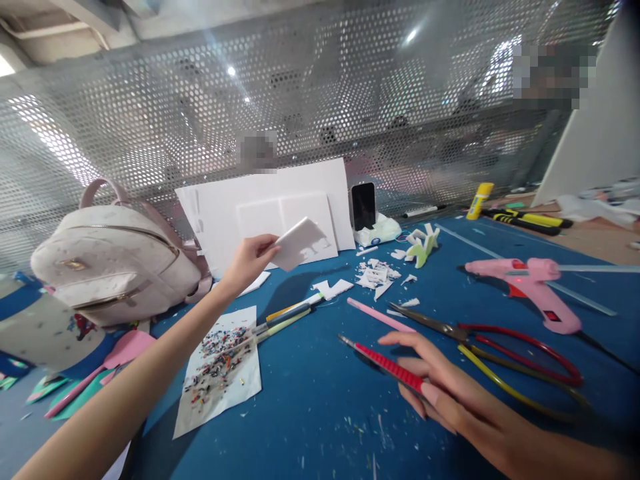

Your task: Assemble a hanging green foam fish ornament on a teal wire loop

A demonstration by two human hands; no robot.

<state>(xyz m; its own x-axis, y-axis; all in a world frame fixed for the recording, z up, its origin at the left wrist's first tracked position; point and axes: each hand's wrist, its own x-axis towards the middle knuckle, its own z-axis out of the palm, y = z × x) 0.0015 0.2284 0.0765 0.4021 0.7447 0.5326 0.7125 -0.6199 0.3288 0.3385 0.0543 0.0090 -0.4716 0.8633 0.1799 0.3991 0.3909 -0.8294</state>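
Note:
My left hand (255, 257) pinches a small white foam board piece (301, 245) by its left edge and holds it up above the table; the piece's lower right edge is jagged. Lower right, my right hand (445, 390) has a red craft knife (385, 363) between thumb and fingers, its blade end pointing to the upper left. Just beyond those fingers lies a pink pen-like stick (377, 314). Scissors (455, 331) with red and yellow handles rest beside the right hand. White foam scraps (377, 275) are heaped between the two hands, farther back.
A sheet of paper (253, 380) with colourful bits and several pens (285, 315) lies left. Behind stand a backpack (115, 247), white boards (220, 213) and a phone (363, 205). To the right are a pink glue gun (537, 280) and a yellow glue stick (480, 201).

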